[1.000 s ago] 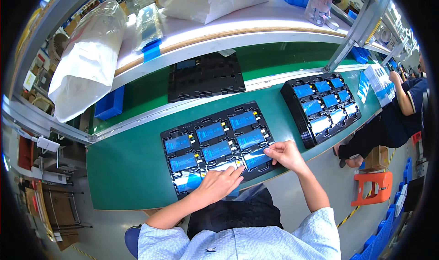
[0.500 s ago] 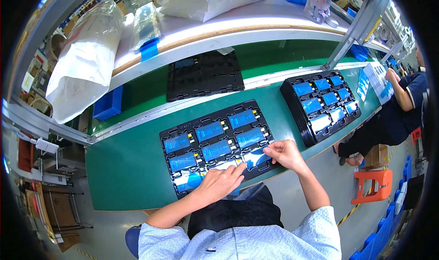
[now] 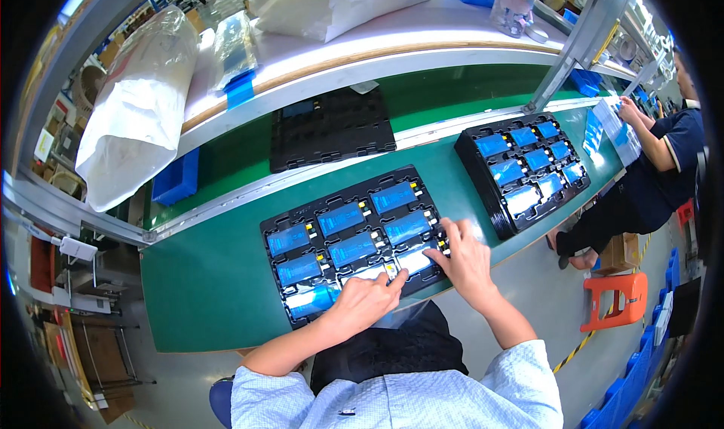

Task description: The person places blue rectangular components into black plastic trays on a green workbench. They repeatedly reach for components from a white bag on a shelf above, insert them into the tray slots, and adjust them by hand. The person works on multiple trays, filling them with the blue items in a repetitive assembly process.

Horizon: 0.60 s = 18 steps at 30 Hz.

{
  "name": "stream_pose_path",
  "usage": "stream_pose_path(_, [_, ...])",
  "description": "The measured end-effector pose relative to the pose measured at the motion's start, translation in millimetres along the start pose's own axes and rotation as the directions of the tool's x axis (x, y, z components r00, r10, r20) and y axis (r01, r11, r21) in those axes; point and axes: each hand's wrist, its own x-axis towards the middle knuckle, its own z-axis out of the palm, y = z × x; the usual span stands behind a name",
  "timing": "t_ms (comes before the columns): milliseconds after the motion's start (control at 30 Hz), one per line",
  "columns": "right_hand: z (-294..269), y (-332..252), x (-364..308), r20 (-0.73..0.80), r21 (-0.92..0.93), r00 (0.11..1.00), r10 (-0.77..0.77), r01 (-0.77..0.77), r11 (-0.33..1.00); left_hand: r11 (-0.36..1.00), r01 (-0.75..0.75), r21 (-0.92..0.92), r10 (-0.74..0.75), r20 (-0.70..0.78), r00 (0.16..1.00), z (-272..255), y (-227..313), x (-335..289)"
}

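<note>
A black moulded tray (image 3: 329, 211) lies on the green bench in front of me, holding several flat blue battery packs (image 3: 342, 218) with small yellow-and-white ends. In its near right pocket lies a shiny battery pack (image 3: 416, 261), glaring in the light. My left hand (image 3: 367, 299) rests over the tray's near edge, index finger stretched to that pack's left end. At its right end is my right hand (image 3: 469, 264), thumb on the pack and fingers apart from it, over the tray's right side. Neither hand grips anything visible.
To the right, a stack of black trays (image 3: 483, 195) carries more blue packs. Another black tray (image 3: 332, 138) lies under the shelf, beside a blue bin (image 3: 176, 178). A white bag (image 3: 132, 142) hangs over the shelf's left end. A co-worker (image 3: 667, 153) stands at the far right.
My right hand has shifted up and left over the pack's right end, and its thumb and fingers have spread from a pinch. My left hand has barely moved.
</note>
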Motion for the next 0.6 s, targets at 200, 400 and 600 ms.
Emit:
stream_pose_path(200, [-7, 33, -5, 0.012, 0.073, 0.970, 0.243, -0.243, 0.967, 0.828, 0.483, -0.284, -0.416, 0.266, 0.869, -57, -2, -34])
stream_pose_path(400, [-3, 10, -37, -0.034, 0.114, 0.987, 0.158, -0.154, 0.982, 0.533, 0.846, -0.002, -0.844, 0.071, 0.532, -61, -24, -121])
stream_pose_path(600, [-1, -8, -98, -0.139, 0.330, 0.938, 0.318, -0.259, 0.908, 0.712, 0.664, -0.231, -0.702, -0.249, 0.667, -32, -45, -147])
